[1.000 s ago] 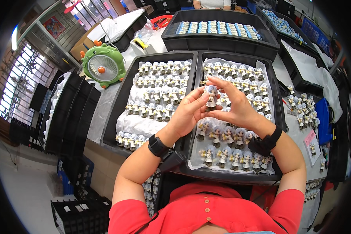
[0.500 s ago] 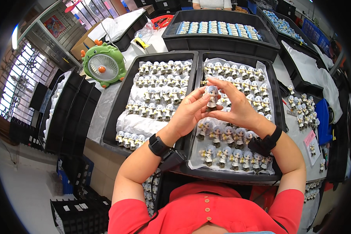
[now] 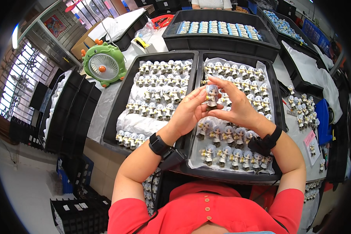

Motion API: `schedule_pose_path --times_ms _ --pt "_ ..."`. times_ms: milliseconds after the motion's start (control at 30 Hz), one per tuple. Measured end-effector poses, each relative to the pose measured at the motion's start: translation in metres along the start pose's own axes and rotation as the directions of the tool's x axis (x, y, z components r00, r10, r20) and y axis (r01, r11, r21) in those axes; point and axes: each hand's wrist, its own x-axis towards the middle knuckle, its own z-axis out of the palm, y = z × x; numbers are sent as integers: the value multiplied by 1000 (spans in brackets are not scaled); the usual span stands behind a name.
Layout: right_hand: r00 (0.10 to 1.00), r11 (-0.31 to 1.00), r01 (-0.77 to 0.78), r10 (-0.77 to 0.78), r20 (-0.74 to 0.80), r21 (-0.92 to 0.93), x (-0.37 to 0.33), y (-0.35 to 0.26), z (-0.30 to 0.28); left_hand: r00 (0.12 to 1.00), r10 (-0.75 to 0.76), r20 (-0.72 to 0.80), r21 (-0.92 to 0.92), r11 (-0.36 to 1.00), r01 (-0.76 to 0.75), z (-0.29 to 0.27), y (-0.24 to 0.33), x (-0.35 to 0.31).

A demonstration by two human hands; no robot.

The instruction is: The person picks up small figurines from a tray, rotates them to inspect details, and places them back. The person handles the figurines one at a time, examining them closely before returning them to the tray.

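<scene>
One figurine (image 3: 211,96), upright, pinched in our left hand (image 3: 186,115) above the right tray (image 3: 234,56); our right hand (image 3: 238,107) curls around it, can't tell if it grips. Risk: pinch slips, figurine likely drops onto the laid-out figurines (image 3: 229,135) below, scuffing both. Over-squeezing could mark the finish. Versus the earlier frame: slightly turned, more clear of our left hand.
</scene>
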Motion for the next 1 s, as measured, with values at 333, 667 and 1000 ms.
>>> schedule_pose_path --times_ms 333,667,1000 --pt "1000 1000 -3 3 -21 27 1 -2 -1 999 24 29 -27 999 -23 1 2 -1" --pt "1000 999 26 -26 5 30 2 -4 -5 999 29 23 -34 999 -28 1 2 -3" --pt "999 999 26 -25 -35 32 1 -2 -2 999 36 28 -56 998 -34 1 1 -2"
